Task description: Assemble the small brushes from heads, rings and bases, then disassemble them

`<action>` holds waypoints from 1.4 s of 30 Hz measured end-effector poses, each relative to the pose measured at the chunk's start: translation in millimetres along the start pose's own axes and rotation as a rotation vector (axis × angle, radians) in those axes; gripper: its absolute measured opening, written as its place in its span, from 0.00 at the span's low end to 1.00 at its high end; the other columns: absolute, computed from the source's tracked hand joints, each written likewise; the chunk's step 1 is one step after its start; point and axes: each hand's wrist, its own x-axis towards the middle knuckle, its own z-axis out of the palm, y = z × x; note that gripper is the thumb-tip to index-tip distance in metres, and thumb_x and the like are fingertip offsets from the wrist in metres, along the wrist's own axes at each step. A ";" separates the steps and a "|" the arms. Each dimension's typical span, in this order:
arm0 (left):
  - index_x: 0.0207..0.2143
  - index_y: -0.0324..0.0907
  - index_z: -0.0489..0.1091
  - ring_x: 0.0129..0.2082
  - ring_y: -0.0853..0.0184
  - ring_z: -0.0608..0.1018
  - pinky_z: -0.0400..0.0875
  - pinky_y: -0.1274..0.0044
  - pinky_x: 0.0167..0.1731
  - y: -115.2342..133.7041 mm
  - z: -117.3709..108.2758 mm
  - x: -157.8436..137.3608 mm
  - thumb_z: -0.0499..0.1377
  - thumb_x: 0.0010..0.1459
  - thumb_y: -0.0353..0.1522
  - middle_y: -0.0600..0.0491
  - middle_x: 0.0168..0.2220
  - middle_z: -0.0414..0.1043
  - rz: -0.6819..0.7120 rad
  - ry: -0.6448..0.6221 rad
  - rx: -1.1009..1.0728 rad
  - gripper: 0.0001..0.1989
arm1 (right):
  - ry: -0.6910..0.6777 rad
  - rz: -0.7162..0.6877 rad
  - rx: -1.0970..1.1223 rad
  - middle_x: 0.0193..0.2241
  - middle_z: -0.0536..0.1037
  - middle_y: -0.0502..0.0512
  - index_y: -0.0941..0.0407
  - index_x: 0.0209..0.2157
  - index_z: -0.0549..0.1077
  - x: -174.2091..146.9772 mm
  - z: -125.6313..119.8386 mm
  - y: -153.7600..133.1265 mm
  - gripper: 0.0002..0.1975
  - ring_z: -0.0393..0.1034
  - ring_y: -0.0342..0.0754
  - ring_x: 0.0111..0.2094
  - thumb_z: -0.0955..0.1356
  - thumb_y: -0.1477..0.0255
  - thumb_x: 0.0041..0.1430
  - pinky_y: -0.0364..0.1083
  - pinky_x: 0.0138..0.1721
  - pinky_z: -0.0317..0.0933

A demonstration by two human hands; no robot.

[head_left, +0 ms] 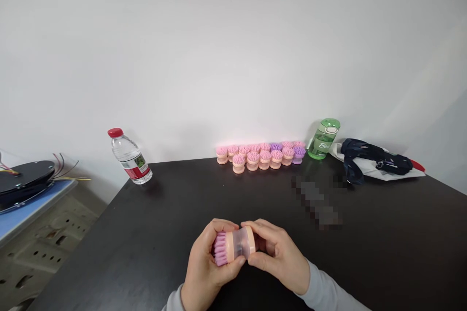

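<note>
We are gripping one pink-bristled brush (229, 247) over the near part of the black table (146, 252): our left hand (204, 257) is curling around its bristles (221, 249), and our right hand (282, 252) is pinching the peach rim (251, 239) at the opposite end. If our right fingertips (254, 260) are pulling crookedly on that narrow rim, they could slip, or the brush could twist free. We are struggling to tell whether the hazy middle (240, 243) is holding anything; a sudden opening could spill it.
</note>
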 end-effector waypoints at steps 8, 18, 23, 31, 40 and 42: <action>0.40 0.45 0.68 0.31 0.64 0.77 0.70 0.74 0.32 3.2 -1.7 -0.1 0.66 0.49 0.40 0.53 0.36 0.74 -0.105 -0.012 -0.044 0.18 | 0.065 -0.045 -0.202 0.45 0.72 0.58 0.53 0.51 0.73 -3.6 2.4 -2.1 0.26 0.73 0.51 0.40 0.76 0.71 0.49 0.49 0.42 0.71; 0.34 0.43 0.68 0.24 0.70 0.67 0.64 0.78 0.26 9.9 2.8 1.6 0.65 0.48 0.44 0.57 0.27 0.68 -0.276 0.019 -0.139 0.17 | 0.115 -0.369 -0.533 0.49 0.70 0.58 0.50 0.54 0.69 -9.3 5.5 3.8 0.24 0.71 0.52 0.47 0.64 0.84 0.57 0.51 0.49 0.69; 0.35 0.43 0.67 0.24 0.71 0.65 0.62 0.79 0.25 7.8 4.0 -0.2 0.66 0.48 0.43 0.58 0.26 0.68 -0.302 0.024 -0.199 0.17 | 0.096 -0.378 -0.593 0.49 0.70 0.60 0.51 0.58 0.65 -10.0 4.0 8.6 0.26 0.69 0.55 0.50 0.66 0.80 0.59 0.52 0.50 0.68; 0.39 0.45 0.68 0.35 0.64 0.74 0.69 0.73 0.36 5.5 2.0 0.8 0.69 0.45 0.37 0.53 0.38 0.72 -0.184 -0.048 -0.233 0.19 | 0.054 -0.179 -0.569 0.32 0.74 0.56 0.57 0.44 0.72 -7.4 -1.6 -6.5 0.17 0.70 0.50 0.31 0.66 0.59 0.62 0.48 0.34 0.67; 0.39 0.46 0.68 0.34 0.65 0.75 0.69 0.74 0.36 7.7 2.1 2.2 0.69 0.45 0.36 0.54 0.38 0.73 -0.117 -0.056 -0.173 0.19 | 0.040 -0.072 -0.553 0.31 0.70 0.54 0.56 0.37 0.69 -8.0 6.7 -9.7 0.14 0.67 0.50 0.31 0.61 0.59 0.65 0.48 0.36 0.62; 0.39 0.46 0.68 0.34 0.65 0.76 0.69 0.75 0.36 7.3 2.0 2.9 0.69 0.46 0.36 0.54 0.37 0.73 -0.109 -0.053 -0.143 0.18 | 0.051 -0.048 -0.532 0.31 0.71 0.54 0.55 0.37 0.68 -7.9 8.3 -7.8 0.13 0.67 0.50 0.32 0.60 0.60 0.65 0.48 0.37 0.62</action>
